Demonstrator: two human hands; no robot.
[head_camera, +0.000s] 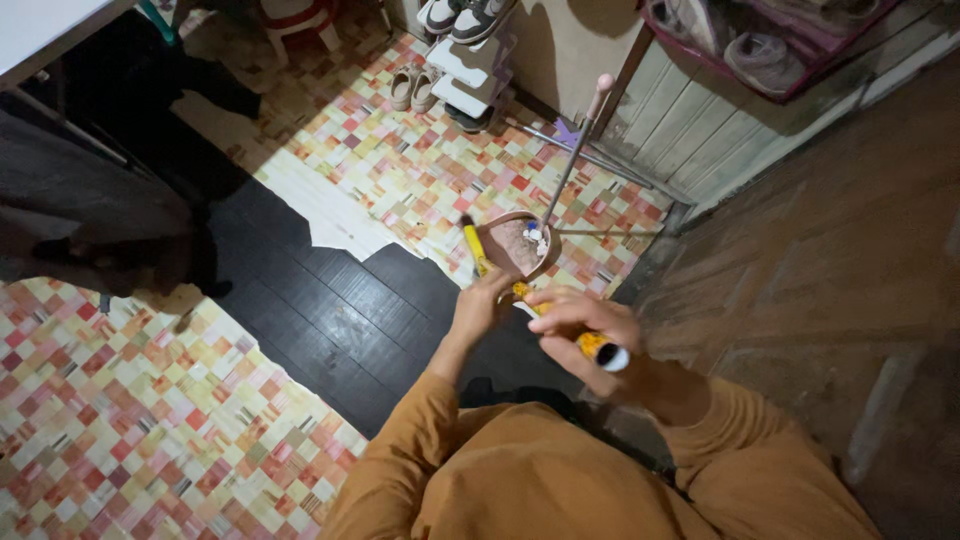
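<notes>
Sweeping debris: both hands, left hand (478, 305) and right hand (585, 325), fingers wrapped around yellow broom handle (592, 345), bristles at the long-handled dustpan (518, 243) on patterned floor (400, 170); probably next, nudging leftover bits in.

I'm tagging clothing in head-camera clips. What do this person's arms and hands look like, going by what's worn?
Both arms are covered by long, loose sleeves of plain mustard-orange fabric, part of the same top that covers the torso. The sleeves end at the wrists. The left hand and right hand are bare: no gloves, and no rings, watch or bracelets that I can make out. The fabric shows soft folds, no print or markings.
</notes>
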